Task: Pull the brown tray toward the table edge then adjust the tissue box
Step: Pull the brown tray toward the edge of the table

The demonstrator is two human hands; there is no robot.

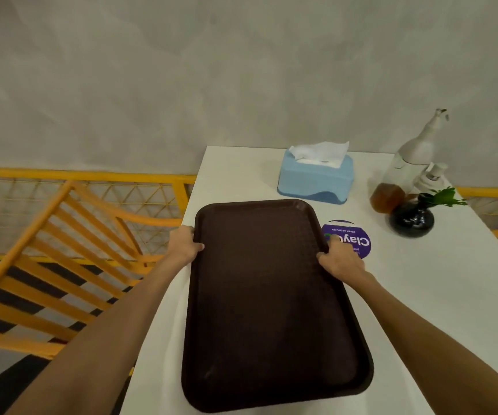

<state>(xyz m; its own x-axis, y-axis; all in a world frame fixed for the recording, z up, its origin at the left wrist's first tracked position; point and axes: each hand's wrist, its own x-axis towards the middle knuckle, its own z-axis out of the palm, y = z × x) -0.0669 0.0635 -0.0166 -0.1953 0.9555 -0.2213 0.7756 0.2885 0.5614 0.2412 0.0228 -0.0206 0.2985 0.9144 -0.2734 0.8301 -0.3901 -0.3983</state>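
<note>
- Tray (271, 301), brown, flat on white table (421, 295).
- Left hand (185, 242) and right hand (342, 259) clamped on tray's side rims.
- Tissue box (316, 178) just beyond tray.

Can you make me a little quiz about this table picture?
1. True or false: both hands grip the brown tray.
2. What pokes out of the top of the blue tissue box?
3. Which lies partly under the right hand: A) a purple round sticker, B) a spoon, C) a cup?

Key
1. True: the left hand holds the left rim, the right hand the right rim.
2. A white tissue.
3. A.
</note>
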